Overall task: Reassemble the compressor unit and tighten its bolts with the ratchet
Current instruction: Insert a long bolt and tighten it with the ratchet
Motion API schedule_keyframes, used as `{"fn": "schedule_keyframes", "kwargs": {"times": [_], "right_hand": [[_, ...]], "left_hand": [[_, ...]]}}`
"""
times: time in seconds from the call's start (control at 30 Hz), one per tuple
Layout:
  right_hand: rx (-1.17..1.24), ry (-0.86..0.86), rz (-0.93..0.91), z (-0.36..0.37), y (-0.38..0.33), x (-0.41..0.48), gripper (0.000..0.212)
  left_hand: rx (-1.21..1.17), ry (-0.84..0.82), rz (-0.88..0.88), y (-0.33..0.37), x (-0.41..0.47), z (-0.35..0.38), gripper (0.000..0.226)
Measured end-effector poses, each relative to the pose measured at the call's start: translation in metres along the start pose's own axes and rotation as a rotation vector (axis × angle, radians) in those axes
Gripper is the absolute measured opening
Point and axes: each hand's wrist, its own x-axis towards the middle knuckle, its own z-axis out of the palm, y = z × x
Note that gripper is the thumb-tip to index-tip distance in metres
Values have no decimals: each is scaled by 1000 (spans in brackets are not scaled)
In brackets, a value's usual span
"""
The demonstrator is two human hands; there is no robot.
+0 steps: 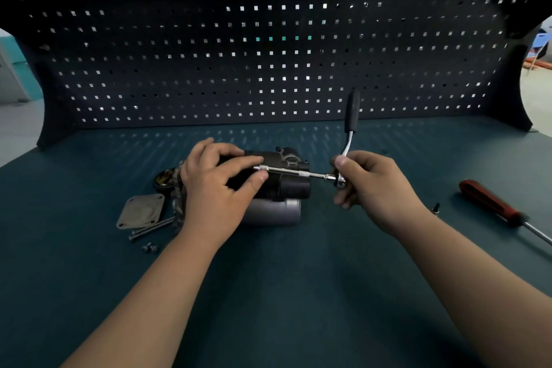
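Compressor unit (277,188) lies on its side at mid-bench on the green mat (268,293), dark cast housing on the far side, silver cylinder nearer.

Left hand (218,185) rests over the housing, fingers curled. Thumb and forefinger pinch the socket end of the extension bar (292,173). Whether the socket is seated on a bolt cannot be told; the fingers hide it.

Right hand (370,185) is wrapped round the head of the ratchet (346,152). The black grip stands up toward the pegboard (268,54), untouched.

Left of the unit: square cover plate (140,210), two long bolts (152,227), small screws (149,247). Well to the right: red-handled screwdriver (490,203), one loose screw (436,207).

Handling, as judged:
- The unit looks like cast metal, so stiff and fairly heavy. The round cylinder may let it roll under torque, so bear down on the housing.
- The chrome bar looks slick and long enough to wobble; steady it near the socket.
- For final tightening, take the rubber grip rather than the head.
- Plate and bolts are still off, so assembly seems only partly done.
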Motion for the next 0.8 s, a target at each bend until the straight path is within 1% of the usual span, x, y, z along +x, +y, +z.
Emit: {"fn": "schedule_keyframes", "kwargs": {"times": [0.07,0.2,0.37,0.47,0.53,0.63,0.67,0.8], "right_hand": [[27,9,15,1,0,0,21],[137,-2,43,0,-1,0,6],[174,-14,37,-2,0,1,12],[150,-1,7,-4,0,0,15],[84,8,-11,-6,1,0,16],[-115,7,-76,-9,-1,0,26],[-148,9,-98,-9,-1,-1,28],[-91,17,-205,-9,-1,-3,35]], "left_hand": [[-11,5,-6,1,0,1,18],[26,15,-20,3,1,2,20],[43,16,-19,4,1,2,22],[43,29,-20,4,1,3,15],[45,37,-22,4,1,4,14],[46,39,-17,3,1,4,16],[48,38,-15,3,0,5,17],[61,46,-15,3,1,6,25]]}}
